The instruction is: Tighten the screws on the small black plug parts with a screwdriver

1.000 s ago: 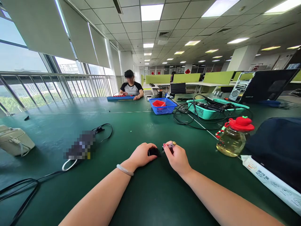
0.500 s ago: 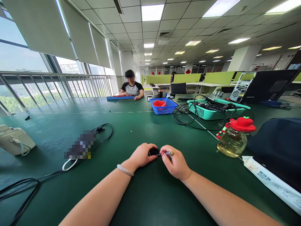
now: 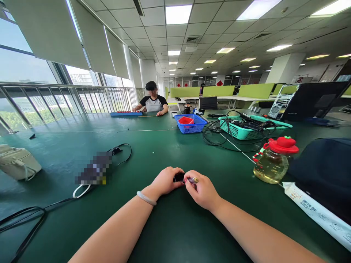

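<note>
At the middle of the green table, my left hand (image 3: 166, 179) curls its fingers around a small black object (image 3: 179, 177) and steadies it on the tabletop. The object's exact kind cannot be made out. My right hand (image 3: 202, 189) pinches a small screwdriver (image 3: 195, 180), its silver handle and gold end cap sticking out toward the right. The tool points left at the black object; its tip is hidden by my fingers, so contact cannot be confirmed. A pale bangle (image 3: 146, 198) circles my left wrist.
Left lie a blurred dark pouch (image 3: 94, 170), a black cord (image 3: 33, 213) and a beige bag (image 3: 18, 162). Right stand a red-lidded bottle (image 3: 274, 164), a white packet (image 3: 315, 212) and a green basket (image 3: 238, 130) of cables. A blue basket (image 3: 190, 126) and a seated person (image 3: 153, 102) are beyond.
My right hand and the screwdriver have shifted slightly left, closer to my left hand. The person across the table has moved a blue tray leftward. My left hand stays put.
</note>
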{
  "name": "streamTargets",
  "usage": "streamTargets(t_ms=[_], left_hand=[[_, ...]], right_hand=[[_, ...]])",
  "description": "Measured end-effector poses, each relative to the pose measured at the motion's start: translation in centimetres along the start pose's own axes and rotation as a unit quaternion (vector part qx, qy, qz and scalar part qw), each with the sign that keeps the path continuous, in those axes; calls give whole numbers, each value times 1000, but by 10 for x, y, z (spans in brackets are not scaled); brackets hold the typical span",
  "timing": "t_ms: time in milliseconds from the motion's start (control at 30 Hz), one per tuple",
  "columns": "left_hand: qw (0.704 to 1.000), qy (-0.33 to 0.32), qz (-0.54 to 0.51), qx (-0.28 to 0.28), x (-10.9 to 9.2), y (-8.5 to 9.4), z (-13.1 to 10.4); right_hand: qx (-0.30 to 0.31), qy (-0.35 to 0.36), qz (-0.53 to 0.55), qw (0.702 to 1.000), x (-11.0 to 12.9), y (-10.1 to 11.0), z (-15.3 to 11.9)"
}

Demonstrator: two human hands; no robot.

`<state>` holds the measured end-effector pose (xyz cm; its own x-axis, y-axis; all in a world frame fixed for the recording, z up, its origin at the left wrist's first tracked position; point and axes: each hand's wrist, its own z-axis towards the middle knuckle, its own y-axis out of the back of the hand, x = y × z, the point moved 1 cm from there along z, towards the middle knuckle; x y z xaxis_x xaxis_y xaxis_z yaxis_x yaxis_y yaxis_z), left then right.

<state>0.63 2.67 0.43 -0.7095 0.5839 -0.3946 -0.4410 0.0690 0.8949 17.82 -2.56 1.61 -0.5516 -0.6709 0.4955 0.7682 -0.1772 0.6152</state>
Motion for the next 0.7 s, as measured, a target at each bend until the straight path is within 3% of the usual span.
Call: streamTargets(t_ms=[167,367,700], left_hand=[[1000,15,-4,6,0,1,-1],[1000,27,2,-4,0,1,-2],[1000,6,-20,-9,-6,4,-3]], right_hand=[[-28,-18,34,999,-4,2,-1],[-121,-32,18,992,-7,5,-3],[-47,-130,32,990,-16,-1,3]])
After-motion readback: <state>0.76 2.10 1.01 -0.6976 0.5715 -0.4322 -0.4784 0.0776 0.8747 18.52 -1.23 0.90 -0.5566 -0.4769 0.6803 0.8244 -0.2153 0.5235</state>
